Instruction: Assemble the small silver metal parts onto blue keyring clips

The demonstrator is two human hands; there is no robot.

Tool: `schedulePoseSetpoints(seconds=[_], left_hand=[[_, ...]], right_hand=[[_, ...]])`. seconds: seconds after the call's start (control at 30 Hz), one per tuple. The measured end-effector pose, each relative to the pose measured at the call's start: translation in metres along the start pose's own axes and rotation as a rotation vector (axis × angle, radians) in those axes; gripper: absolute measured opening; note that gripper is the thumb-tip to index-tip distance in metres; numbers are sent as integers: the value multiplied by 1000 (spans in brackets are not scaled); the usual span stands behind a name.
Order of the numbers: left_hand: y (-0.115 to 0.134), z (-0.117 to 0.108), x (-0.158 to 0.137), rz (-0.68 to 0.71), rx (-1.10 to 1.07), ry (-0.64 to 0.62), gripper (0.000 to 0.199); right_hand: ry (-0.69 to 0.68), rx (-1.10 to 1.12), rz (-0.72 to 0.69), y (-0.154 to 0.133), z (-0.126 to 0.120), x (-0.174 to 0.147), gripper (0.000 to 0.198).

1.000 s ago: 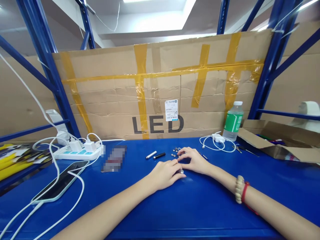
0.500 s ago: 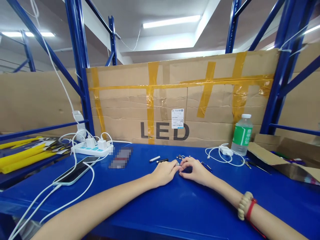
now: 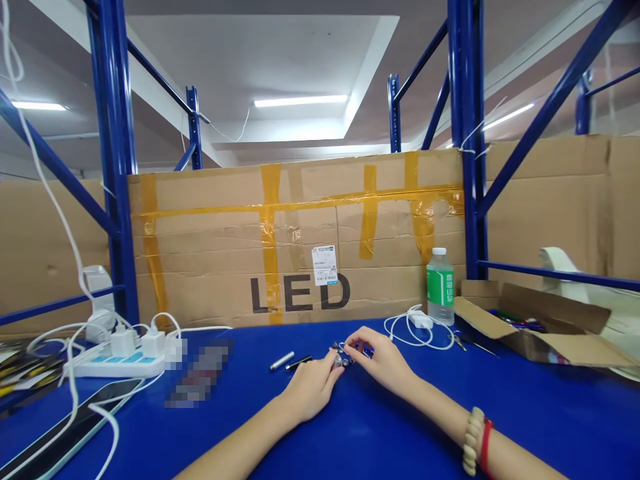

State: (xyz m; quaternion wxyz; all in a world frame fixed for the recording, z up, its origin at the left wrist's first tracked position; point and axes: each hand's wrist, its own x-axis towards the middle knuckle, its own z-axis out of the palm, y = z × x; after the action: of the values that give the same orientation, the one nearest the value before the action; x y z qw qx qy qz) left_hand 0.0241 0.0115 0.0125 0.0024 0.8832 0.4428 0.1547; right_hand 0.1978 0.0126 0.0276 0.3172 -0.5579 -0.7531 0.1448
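Observation:
My left hand [image 3: 311, 388] rests on the blue tabletop with fingers closed around a small shiny silvery piece [image 3: 337, 361], which is mostly covered by the fingertips. Just right of it, my right hand [image 3: 379, 360] arches down, thumb and fingers drawn together at a cluster of small metal parts [image 3: 346, 362]. What lies between those right fingertips is too small to name. A silver pen-like tube [image 3: 282, 361] and a black pen-like tube [image 3: 299, 363] lie to the left of my left hand.
A power strip [image 3: 120, 363] with white chargers and a phone [image 3: 75, 427] sit left. Toward the back right are a coiled white cable [image 3: 421, 321], a water bottle [image 3: 440, 290] and an open cardboard box [image 3: 545, 343]. A large cardboard sheet [image 3: 215, 267] stands behind.
The view has turned right and tilted up. My right hand has moved away from my left fingertips to the small metal parts; my left hand stays closed.

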Motion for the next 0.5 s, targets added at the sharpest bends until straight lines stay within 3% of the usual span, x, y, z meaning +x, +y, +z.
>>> schedulePoseSetpoints(seconds=[0.5], left_hand=[[-3,2,0,-27,-3,-8,24]], right_hand=[[-116,51,-94,-4,7,-1,65]])
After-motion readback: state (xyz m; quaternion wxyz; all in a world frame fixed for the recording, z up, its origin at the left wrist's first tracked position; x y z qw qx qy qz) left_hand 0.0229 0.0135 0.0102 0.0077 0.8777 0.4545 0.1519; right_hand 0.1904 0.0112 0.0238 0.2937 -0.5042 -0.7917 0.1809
